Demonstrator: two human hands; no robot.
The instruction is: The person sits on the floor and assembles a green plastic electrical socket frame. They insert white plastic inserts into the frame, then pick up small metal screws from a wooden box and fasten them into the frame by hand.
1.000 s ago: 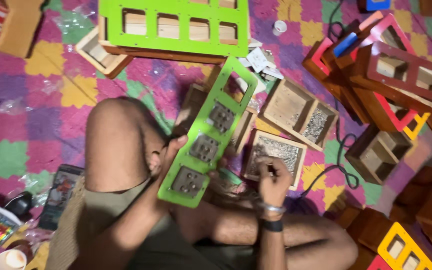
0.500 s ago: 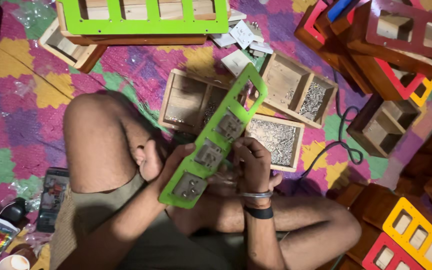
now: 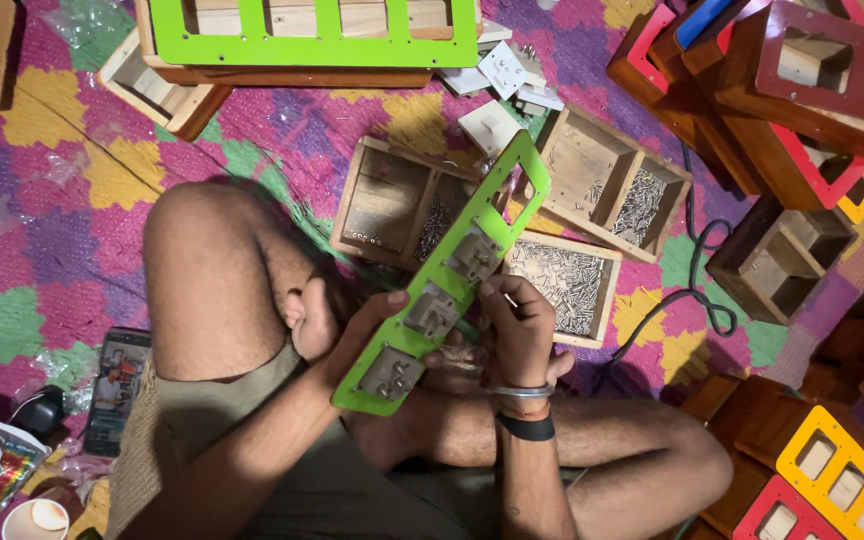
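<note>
I sit cross-legged on a patterned mat. My left hand (image 3: 367, 325) grips the lower left edge of a long green plate (image 3: 452, 275) with square cut-outs, held tilted over my lap. Three grey switch modules sit in the plate's lower openings. My right hand (image 3: 520, 330) is at the plate's right edge beside the middle module, fingers pinched together on something too small to make out. A bracelet and a dark band are on that wrist.
Wooden trays of screws (image 3: 564, 283) (image 3: 614, 185) (image 3: 397, 205) lie just beyond the plate. A larger green-fronted wooden frame (image 3: 312, 45) is at the top. Red, yellow and brown boxes (image 3: 802, 90) crowd the right. A phone (image 3: 117, 385) and a cup (image 3: 34, 518) lie at the left.
My right hand left the screw tray and came to the plate's right edge. The plate has shifted slightly up and right in view.
</note>
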